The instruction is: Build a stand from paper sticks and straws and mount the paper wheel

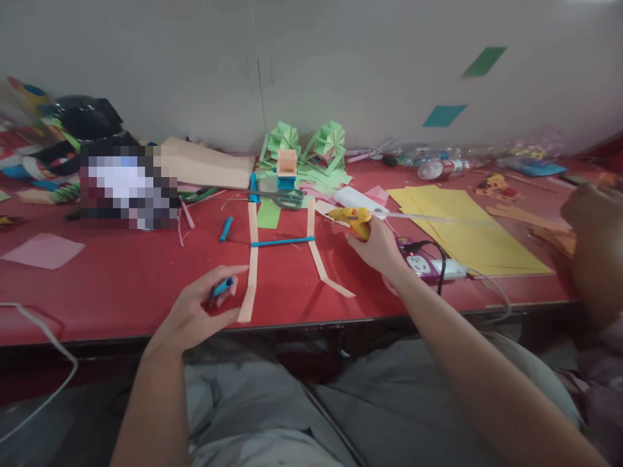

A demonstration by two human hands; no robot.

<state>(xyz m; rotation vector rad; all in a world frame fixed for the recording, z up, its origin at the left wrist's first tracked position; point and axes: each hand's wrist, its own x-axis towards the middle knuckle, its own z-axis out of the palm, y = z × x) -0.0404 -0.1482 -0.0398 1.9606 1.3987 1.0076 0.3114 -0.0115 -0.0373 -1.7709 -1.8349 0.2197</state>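
Observation:
A short blue paper tube [222, 287] rests in the curled fingers of my left hand [197, 308]. That hand's forefinger and thumb reach out to the left orange paper strip [252, 259], which bends near its lower end. My right hand [377, 246] grips a yellow hot glue gun [353, 219] by its handle, with a long clear glue stick [428, 218] sticking out the back. Its nozzle points left, near the right orange strip [316, 259]. A thin blue paper rod [283, 242] bridges the two strips. Another short blue tube [226, 229] lies to their left.
Scissors [280, 196] lie behind the strips, near a small orange and blue paper box [287, 167] and green folded paper shapes [328, 144]. Yellow sheets [467, 227] and a purple power strip [419, 263] with cords are on the right. Another person's hand [594, 207] is at far right.

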